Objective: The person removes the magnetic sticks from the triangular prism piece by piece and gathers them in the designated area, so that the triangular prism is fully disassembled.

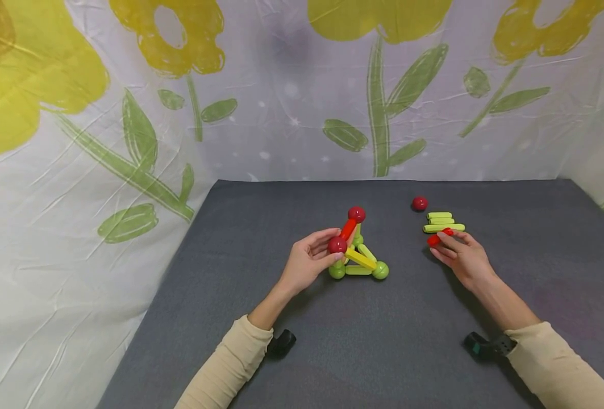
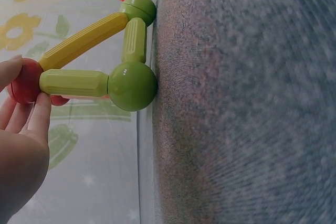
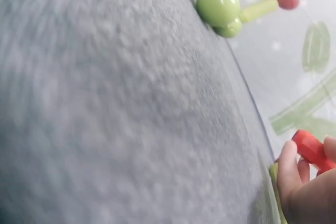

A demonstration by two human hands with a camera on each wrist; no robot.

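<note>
A ball-and-rod frame (image 1: 361,259) is gripped at one red ball (image 1: 337,245) by the left hand (image 1: 307,261), a red rod (image 1: 433,240) by the right hand (image 1: 464,260).

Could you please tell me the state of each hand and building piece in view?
Left hand: holding a red ball of the frame.
Right hand: pinching a red rod.
Frame: joined balls and rods, on the table.
Red rod: held, unattached.
Loose red ball: lying unattached.
Three light-green rods: loose, side by side.
</note>
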